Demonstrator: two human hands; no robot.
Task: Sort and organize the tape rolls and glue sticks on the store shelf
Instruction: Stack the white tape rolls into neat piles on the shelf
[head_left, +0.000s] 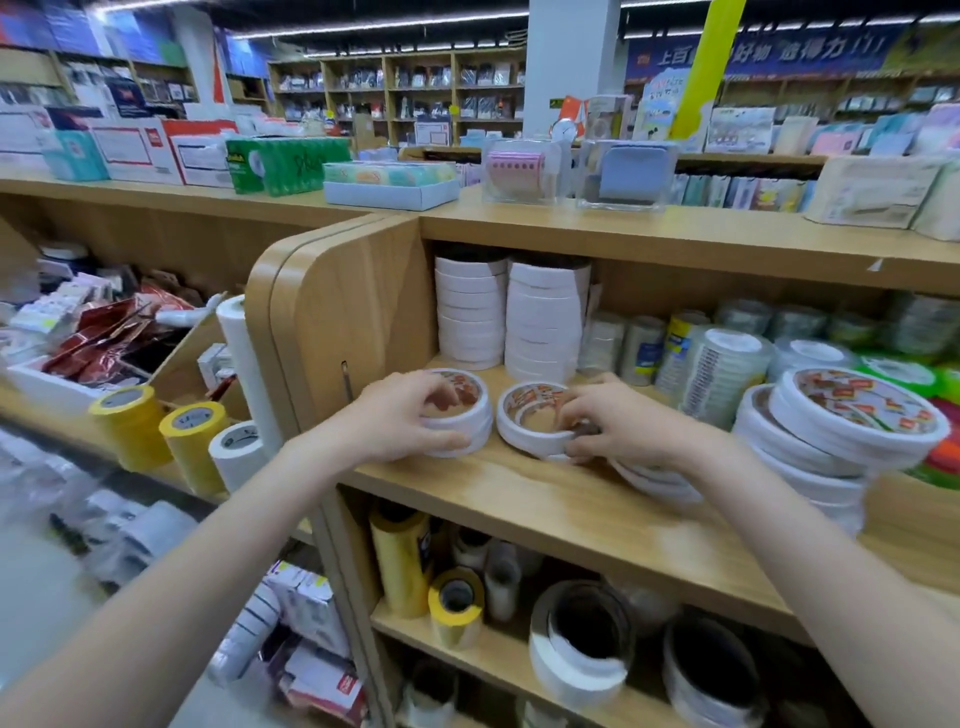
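On the wooden shelf (519, 499) lie two short stacks of flat white tape rolls with red-printed cores. My left hand (405, 415) grips the left stack (475, 418), fingers curled over its top and side. My right hand (613, 421) grips the right stack (524, 421) at its right rim. A taller leaning pile of the same white rolls (831, 431) stands to the right. Behind are two tall stacks of plain white tape (511, 312). No glue sticks show clearly.
Clear tape rolls (727, 358) crowd the shelf's back right. Yellow tape rolls (161, 426) stand on the lower left shelf beside a bin of red packets (114, 338). Large rolls (582, 649) fill the shelf below. Boxes (389, 182) sit on top.
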